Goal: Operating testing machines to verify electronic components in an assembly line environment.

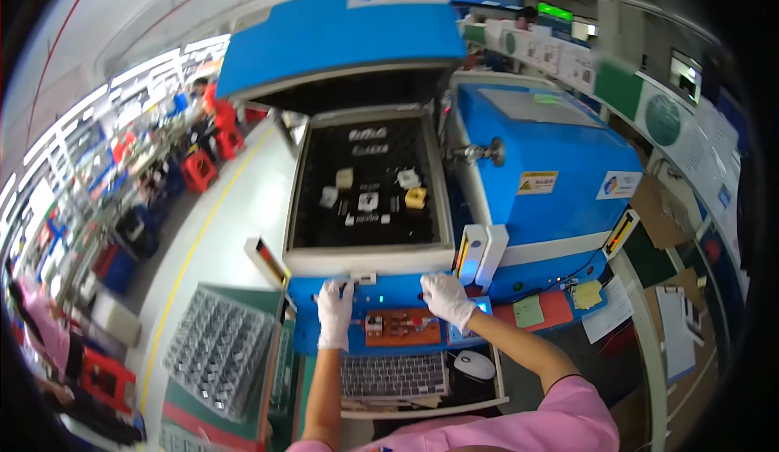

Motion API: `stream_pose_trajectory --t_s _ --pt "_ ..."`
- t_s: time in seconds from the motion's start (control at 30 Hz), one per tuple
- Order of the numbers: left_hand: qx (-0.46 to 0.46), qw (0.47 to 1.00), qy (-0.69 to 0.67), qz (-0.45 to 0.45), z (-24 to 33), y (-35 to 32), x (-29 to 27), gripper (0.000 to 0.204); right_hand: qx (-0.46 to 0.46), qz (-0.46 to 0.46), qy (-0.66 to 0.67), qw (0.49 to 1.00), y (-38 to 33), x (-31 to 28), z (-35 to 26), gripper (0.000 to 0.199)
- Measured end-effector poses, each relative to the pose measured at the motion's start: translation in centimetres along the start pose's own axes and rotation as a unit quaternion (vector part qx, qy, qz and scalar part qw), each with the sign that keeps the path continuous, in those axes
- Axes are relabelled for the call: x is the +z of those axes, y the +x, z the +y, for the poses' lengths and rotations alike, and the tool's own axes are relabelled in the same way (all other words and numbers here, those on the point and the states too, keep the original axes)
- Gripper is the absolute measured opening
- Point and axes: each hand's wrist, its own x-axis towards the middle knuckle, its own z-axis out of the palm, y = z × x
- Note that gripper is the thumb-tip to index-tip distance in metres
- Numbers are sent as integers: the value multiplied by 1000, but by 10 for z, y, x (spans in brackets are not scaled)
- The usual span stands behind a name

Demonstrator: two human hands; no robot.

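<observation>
Both my hands wear white gloves and rest at the blue front panel [389,290] of a large machine. My left hand [333,314] is at the panel's left part, its fingers curled against it beside a small dark spot. My right hand [449,299] sits farther right, fingers bent over another dark spot on the panel; what lies under the fingers is hidden. Between and below the hands is an orange fixture block [402,327] with small metal parts. Behind them, under the raised blue lid [341,38], a black bed [324,225] carries several small white and yellowish blocks [415,198].
A keyboard [393,375] and a white mouse [474,364] lie in a tray below the panel. At left, a clear plastic parts tray [219,350] rests on a green surface. Upright light-barred posts [480,253] flank the bed. A second blue machine housing [544,160] stands right.
</observation>
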Motion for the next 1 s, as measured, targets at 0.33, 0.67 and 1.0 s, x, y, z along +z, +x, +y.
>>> stream_pose_trajectory --t_s 0.33,0.67,1.0 --pt "-120 977 -174 -42 51 11 -108 26 -194 35 111 974 -19 -39 -11 26" --pt "-247 930 272 -31 -16 -15 -257 28 -170 -53 241 954 -32 -7 -1 33" --pt "-275 933 208 102 -40 -47 -244 37 -197 -26 209 958 -19 -28 -25 61"
